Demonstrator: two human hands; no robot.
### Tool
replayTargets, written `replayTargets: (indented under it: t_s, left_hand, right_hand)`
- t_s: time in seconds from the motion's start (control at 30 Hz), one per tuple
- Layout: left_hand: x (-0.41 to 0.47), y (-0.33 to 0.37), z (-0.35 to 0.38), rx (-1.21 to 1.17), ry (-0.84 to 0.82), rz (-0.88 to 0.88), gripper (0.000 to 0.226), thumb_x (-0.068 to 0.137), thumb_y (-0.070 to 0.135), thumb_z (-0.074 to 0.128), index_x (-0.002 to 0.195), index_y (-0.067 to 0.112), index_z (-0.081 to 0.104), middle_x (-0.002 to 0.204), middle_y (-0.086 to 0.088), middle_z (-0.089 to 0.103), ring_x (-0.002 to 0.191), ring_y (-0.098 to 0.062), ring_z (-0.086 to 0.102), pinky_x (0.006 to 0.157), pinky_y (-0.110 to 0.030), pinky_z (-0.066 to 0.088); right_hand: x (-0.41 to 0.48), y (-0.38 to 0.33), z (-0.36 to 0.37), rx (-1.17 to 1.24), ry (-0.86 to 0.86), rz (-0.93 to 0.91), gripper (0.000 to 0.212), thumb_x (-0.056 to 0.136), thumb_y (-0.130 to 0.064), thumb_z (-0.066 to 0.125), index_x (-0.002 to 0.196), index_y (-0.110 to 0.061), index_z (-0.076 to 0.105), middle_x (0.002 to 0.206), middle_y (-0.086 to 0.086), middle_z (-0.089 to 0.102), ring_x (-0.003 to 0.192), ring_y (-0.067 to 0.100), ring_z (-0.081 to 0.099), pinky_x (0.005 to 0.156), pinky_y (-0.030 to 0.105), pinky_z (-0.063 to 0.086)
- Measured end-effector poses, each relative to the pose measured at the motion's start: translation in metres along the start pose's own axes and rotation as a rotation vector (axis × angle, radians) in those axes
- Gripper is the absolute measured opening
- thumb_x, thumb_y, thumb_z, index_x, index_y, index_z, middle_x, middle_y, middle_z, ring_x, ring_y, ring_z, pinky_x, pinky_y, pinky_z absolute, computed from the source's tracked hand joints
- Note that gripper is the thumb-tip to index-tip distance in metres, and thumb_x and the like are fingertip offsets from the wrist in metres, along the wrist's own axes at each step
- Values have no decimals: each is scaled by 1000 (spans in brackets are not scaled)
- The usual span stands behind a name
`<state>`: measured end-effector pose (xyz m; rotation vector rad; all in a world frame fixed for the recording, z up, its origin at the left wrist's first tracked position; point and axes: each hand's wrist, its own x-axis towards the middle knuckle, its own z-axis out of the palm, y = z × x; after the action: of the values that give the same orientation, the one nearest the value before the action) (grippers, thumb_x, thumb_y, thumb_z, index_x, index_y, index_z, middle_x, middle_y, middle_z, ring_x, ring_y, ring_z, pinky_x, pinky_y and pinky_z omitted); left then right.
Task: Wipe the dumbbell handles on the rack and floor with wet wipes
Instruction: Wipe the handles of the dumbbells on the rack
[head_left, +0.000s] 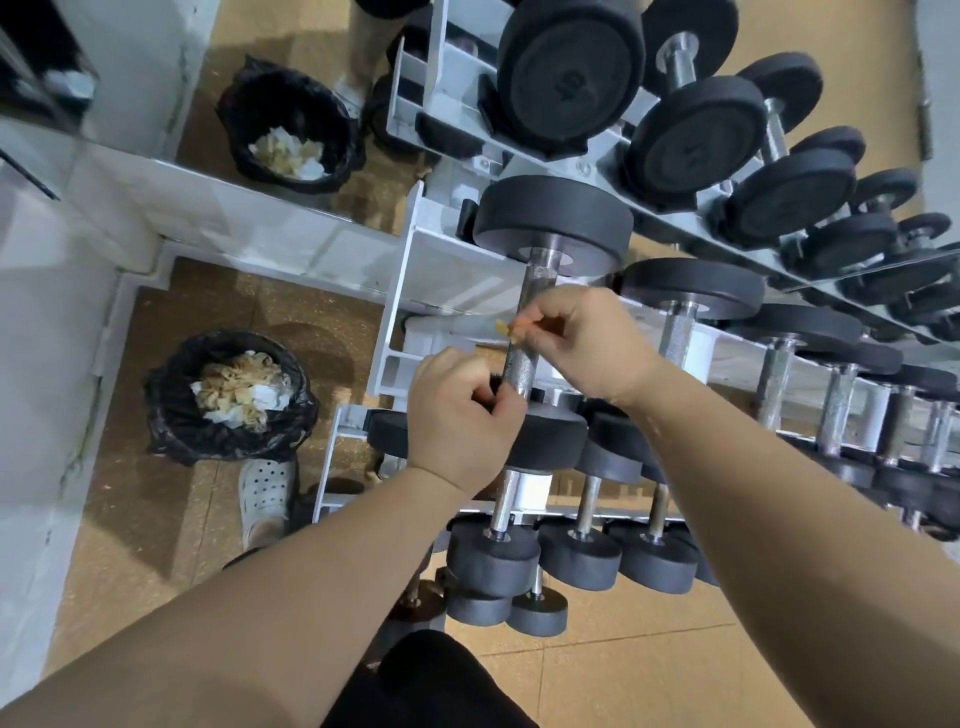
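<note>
A big black dumbbell lies on the top tier of the white rack (400, 306), its knurled steel handle (540, 291) running away from me. My right hand (587, 348) is over the middle of that handle and pinches a small yellowish scrap (503, 327), perhaps a bit of wipe. My left hand (462, 421) is curled at the near end of the handle, in front of the near weight head (550, 436); what it holds is hidden. Several more dumbbells (680, 332) line the rack to the right.
A bin with a black liner (176, 410) full of used wipes stands on the floor at left, beside my white shoe (265, 493). A mirror behind the rack repeats the bin and dumbbells. Smaller dumbbells (576, 556) fill the lower tiers.
</note>
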<state>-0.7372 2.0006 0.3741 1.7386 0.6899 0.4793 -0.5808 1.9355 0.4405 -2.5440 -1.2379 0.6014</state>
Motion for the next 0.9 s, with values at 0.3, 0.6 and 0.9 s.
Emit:
replayTargets:
  t_s: [0.3,0.6,0.9]
  left_hand:
    - [6,-5,-5,-11,-87,-67,34,78,34,51,57,13,32,64,4,37,65,-11,39,59,-27,31]
    - [7,14,-12,217,-149,-86,23,93,14,56,74,13,43,72,1,45,70,-17,43,61,-29,32]
    - [4,53,23,459,-39,-158,35,89,35,59,67,16,39,71,1,46,75,-25,47,65,-40,38]
  right_hand:
    - [-3,23,14,427,186,112,12,93,-15,70,88,-26,68,77,-6,66,73,11,61,72,30,52]
    - [-43,41,38,692,61,180,14,95,-16,68,83,-17,60,72,8,58,66,12,53,68,29,48]
    - [-3,36,34,816,337,276,19,95,-19,62,80,-29,54,75,1,58,69,14,51,70,34,47]
